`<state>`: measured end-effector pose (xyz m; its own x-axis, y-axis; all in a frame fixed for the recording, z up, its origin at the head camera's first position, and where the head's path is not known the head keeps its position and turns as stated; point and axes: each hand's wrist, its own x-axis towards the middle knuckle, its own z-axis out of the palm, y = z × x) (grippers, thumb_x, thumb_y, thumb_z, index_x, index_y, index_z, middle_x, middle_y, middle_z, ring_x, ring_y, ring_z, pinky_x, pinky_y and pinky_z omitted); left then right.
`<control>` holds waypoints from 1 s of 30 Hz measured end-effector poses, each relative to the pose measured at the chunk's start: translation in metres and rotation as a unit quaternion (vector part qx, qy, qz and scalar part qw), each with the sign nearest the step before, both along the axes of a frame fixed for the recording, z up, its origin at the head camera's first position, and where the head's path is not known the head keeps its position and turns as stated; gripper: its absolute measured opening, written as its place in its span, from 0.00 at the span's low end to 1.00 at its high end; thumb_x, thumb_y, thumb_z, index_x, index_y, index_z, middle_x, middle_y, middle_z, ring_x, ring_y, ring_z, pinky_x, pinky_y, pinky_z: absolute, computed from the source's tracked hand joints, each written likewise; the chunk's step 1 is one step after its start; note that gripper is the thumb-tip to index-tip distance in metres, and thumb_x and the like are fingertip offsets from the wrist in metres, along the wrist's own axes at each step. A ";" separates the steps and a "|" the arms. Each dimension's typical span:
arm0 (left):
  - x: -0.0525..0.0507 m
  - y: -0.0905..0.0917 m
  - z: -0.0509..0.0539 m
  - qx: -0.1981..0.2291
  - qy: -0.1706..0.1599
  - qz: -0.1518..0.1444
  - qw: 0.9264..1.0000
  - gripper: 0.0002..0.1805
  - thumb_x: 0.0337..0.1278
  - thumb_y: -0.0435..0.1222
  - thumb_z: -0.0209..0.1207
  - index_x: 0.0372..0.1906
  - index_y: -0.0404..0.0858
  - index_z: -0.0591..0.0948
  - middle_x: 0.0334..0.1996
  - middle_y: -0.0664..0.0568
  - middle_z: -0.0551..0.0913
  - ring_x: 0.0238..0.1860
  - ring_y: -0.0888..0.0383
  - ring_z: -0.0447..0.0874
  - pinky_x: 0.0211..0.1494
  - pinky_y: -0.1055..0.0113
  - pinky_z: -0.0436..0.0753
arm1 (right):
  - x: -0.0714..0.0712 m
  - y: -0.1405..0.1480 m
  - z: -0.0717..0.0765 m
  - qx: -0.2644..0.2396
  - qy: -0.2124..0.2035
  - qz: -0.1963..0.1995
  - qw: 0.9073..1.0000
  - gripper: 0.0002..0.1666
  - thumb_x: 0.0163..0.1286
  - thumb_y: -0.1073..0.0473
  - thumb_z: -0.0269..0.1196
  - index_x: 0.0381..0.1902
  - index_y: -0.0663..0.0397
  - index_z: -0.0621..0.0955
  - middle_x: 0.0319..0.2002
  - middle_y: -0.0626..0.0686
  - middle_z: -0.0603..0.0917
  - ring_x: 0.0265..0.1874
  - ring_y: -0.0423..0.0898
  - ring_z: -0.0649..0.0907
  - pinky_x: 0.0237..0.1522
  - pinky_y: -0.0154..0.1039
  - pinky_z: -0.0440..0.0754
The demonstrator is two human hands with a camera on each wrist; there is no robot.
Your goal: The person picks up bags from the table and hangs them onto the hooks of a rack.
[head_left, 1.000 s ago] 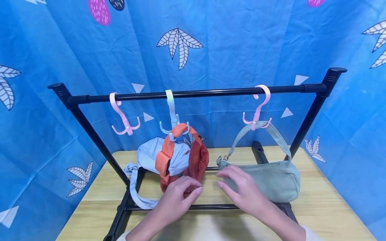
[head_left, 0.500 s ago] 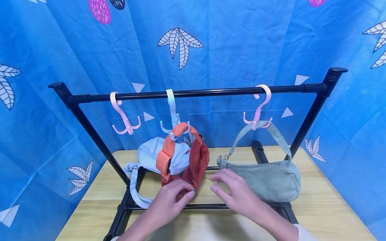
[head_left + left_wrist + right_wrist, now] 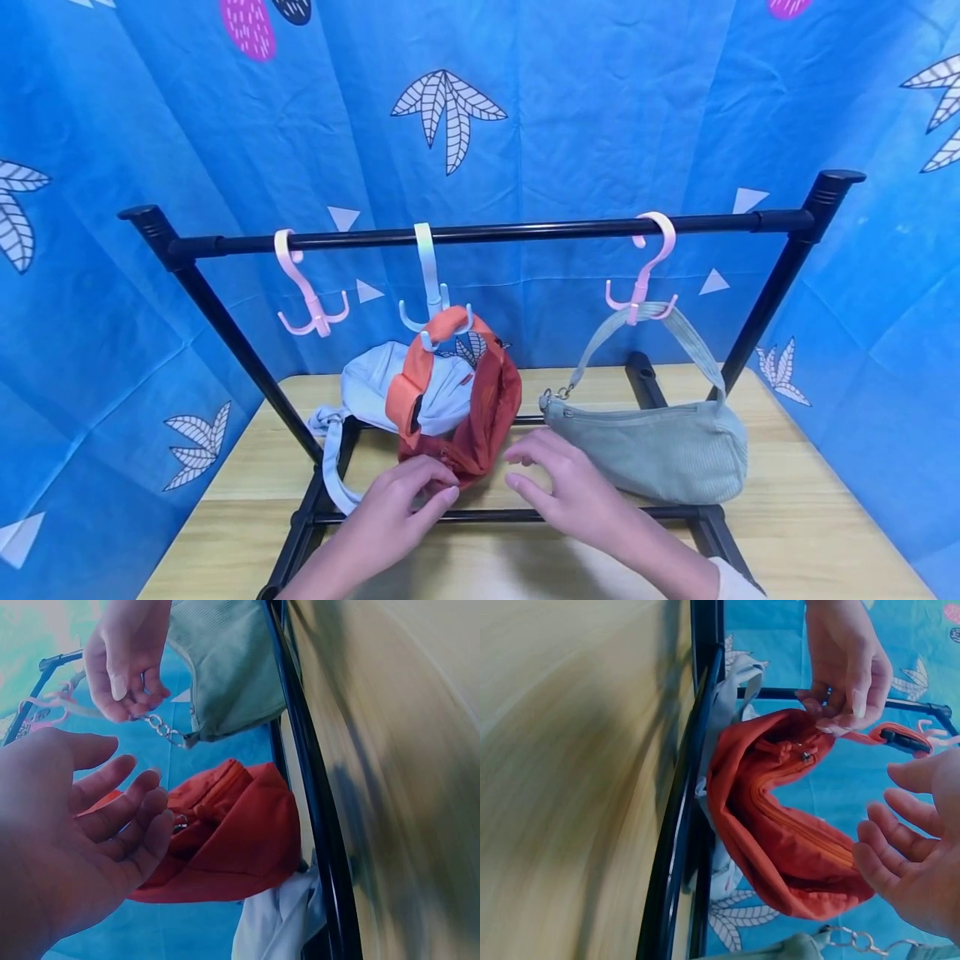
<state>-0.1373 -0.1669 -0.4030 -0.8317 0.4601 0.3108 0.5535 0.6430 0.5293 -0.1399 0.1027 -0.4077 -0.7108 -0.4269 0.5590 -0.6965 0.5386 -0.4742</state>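
My left hand (image 3: 393, 512) hovers in front of the lower part of a red-orange waist bag (image 3: 491, 412), its fingers loosely bent with nothing between them. The bag's orange strap (image 3: 414, 387) loops over a blue hook (image 3: 429, 283). To the right, my right hand (image 3: 566, 487), also relaxed and holding nothing, is between the red bag and a sage-green corduroy shoulder bag (image 3: 667, 450). That green bag hangs by its strap from a pink hook (image 3: 639, 287). In the left wrist view, the left hand's fingers (image 3: 131, 802) overlap the red bag; contact cannot be told.
A black rack (image 3: 540, 232) spans the wooden table (image 3: 795, 517). Another pink hook (image 3: 306, 287) hangs at the left of its bar. Behind the red bag is a light-blue bag (image 3: 367, 387) with a trailing strap. A blue patterned curtain (image 3: 585, 108) surrounds the back and sides.
Both hands have drifted left and slightly toward the person; the left has moved away from the red bag's middle. The bags and hooks stay practically where they were.
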 end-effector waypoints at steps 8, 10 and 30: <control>0.001 -0.014 0.002 -0.033 -0.034 0.034 0.998 0.02 0.70 0.43 0.65 0.41 0.52 0.86 0.38 0.72 0.82 0.39 0.74 0.78 0.43 0.72 0.84 | 0.002 -0.012 -0.006 0.020 -0.023 0.020 0.999 0.13 0.70 0.58 0.70 0.51 0.48 0.84 0.45 0.45 0.87 0.44 0.40 0.84 0.47 0.35 0.85; 0.002 -0.018 0.001 -0.033 -0.037 0.037 0.998 0.02 0.70 0.43 0.65 0.41 0.52 0.86 0.37 0.71 0.82 0.39 0.74 0.78 0.42 0.72 0.84 | 0.003 -0.015 -0.007 0.025 -0.019 0.025 0.999 0.13 0.70 0.58 0.70 0.51 0.48 0.84 0.44 0.44 0.87 0.43 0.40 0.84 0.47 0.34 0.85; -0.005 -0.054 -0.002 -0.073 -0.086 0.102 0.988 0.04 0.69 0.44 0.65 0.44 0.52 0.86 0.39 0.65 0.84 0.36 0.73 0.75 0.38 0.74 0.81 | 0.006 -0.052 -0.014 0.085 -0.043 0.067 0.993 0.12 0.73 0.54 0.67 0.52 0.48 0.83 0.47 0.44 0.86 0.49 0.36 0.84 0.55 0.31 0.83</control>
